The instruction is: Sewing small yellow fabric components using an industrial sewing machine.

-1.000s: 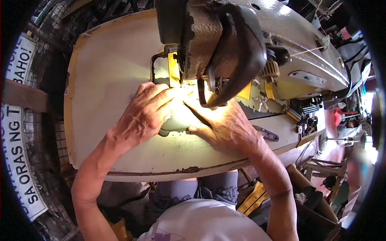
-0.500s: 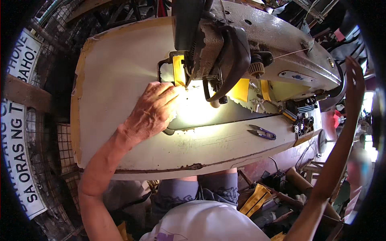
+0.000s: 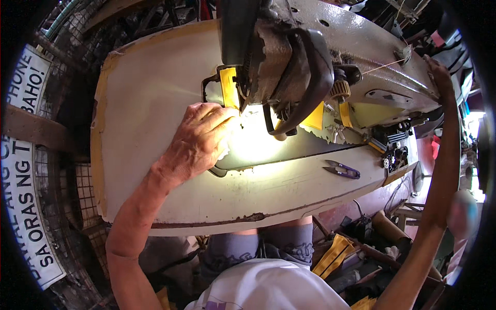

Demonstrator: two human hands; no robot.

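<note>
A sewing machine (image 3: 361,51) stands across the white table, its lamp glaring on the bed around the needle. My left hand (image 3: 199,137) lies left of the needle area, fingers bent and closed on the near end of a yellow strip (image 3: 229,89) that runs back beside the presser area. The fingertips are partly lost in the glare. At the machine's far right end, my right hand (image 3: 440,77) is curled over the handwheel, which the hand and arm mostly hide.
Purple-handled thread snips (image 3: 342,169) lie on the white table (image 3: 155,103). Beneath the machine arm are yellow pieces (image 3: 314,118), metal bobbins (image 3: 338,133) and a screwdriver (image 3: 375,143). A parts tray (image 3: 398,157) sits at the right edge. Wire mesh borders the left.
My right hand has come from raised in the air beside the machine's right end onto the handwheel. My left hand stays at the yellow strip. The view has shifted slightly.
</note>
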